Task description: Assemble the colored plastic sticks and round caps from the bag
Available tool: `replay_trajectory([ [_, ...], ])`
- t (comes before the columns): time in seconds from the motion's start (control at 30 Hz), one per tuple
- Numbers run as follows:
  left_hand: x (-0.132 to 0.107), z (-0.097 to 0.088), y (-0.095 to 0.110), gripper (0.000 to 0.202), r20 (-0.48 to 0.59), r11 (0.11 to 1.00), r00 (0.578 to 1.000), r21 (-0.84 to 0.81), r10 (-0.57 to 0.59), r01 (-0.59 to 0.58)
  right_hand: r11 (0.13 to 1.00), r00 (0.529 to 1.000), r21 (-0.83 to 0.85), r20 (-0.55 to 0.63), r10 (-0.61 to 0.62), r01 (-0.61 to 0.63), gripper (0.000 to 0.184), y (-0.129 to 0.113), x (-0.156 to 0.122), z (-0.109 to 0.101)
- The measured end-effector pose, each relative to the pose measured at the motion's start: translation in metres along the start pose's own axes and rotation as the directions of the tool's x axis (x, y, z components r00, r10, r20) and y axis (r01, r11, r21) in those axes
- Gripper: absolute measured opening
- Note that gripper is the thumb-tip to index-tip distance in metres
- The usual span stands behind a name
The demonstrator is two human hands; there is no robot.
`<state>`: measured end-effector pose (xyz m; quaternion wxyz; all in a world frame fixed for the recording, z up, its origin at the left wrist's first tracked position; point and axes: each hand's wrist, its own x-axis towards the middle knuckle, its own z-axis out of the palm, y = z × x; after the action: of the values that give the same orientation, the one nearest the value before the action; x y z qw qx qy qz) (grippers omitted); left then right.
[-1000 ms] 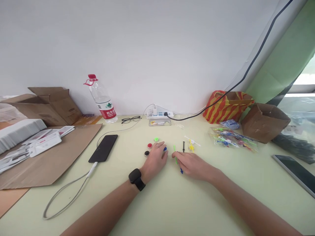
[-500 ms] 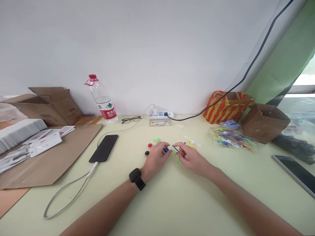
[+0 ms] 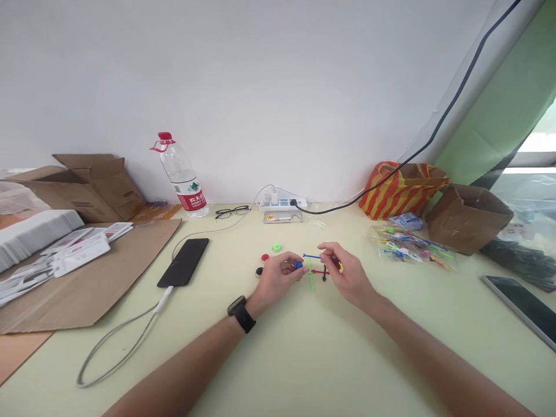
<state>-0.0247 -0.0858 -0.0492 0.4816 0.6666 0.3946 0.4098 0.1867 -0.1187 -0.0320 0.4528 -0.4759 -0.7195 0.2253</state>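
While my left hand point(image 3: 277, 277) pinches one blue disc point(image 3: 297, 265), I hold one blue stick point(image 3: 311, 256) in my right hand point(image 3: 351, 279) at its two o'clock, long axis nine-to-three, free end pointing nine; three other sticks point(image 3: 311, 281) lie around six, three loose discs point(image 3: 277, 248) around ten.

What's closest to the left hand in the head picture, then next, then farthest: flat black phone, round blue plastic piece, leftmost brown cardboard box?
From the left hand:
1. Round blue plastic piece: held in it.
2. Flat black phone: left of the hand.
3. Leftmost brown cardboard box: farther left and farther back.
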Motion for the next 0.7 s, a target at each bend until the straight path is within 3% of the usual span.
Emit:
replay_trajectory([
  [0.23,-0.004,0.001,0.01,0.041,0.121,0.996,0.993,-0.088,-0.015,0.026,0.995,0.988,0.101,0.153,-0.013,-0.003,0.023,-0.006,-0.005,0.005],
  [0.37,-0.005,0.0,0.015,0.035,0.162,0.997,0.985,-0.065,0.055,-0.045,0.993,0.974,0.113,0.226,-0.011,-0.015,0.022,-0.007,-0.008,0.009],
  [0.7,-0.003,0.0,0.009,0.031,0.126,0.994,0.987,-0.066,0.098,-0.09,0.997,0.985,0.074,0.17,-0.013,0.0,0.013,-0.003,-0.005,0.009],
])
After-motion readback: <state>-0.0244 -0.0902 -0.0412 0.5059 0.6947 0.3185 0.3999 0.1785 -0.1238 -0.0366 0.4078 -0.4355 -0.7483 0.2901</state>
